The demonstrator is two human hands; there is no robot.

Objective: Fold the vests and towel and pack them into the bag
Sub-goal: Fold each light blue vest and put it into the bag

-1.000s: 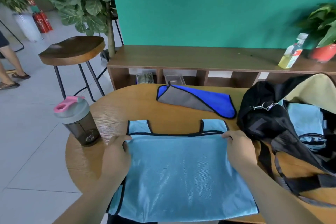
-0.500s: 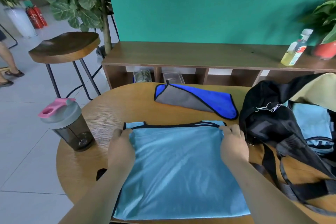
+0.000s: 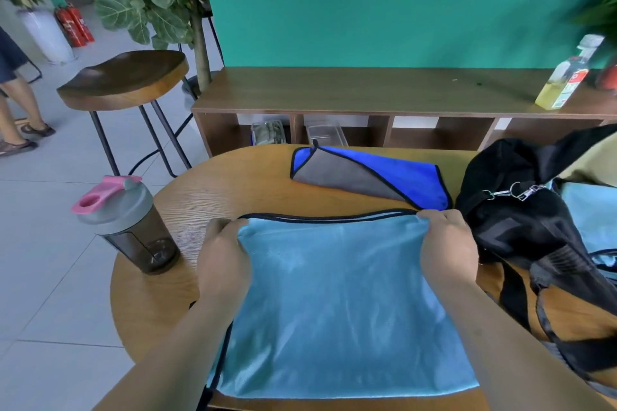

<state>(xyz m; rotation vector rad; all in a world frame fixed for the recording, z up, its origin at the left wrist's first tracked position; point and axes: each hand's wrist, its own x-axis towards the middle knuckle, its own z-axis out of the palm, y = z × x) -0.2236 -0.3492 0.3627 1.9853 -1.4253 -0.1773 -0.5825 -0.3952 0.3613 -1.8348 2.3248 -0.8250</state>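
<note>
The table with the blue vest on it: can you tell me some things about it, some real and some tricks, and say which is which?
1. The left hand and the right hand each grip the far edge of the light blue vest. True.
2. The towel is inside the bag. False: the blue and grey towel lies on the table, beyond the vest and left of the bag.
3. The shaker bottle with a pink lid stands on the table, left of the vest. True.
4. The black bag is closed. False: it is open, and light blue cloth shows inside.
</note>
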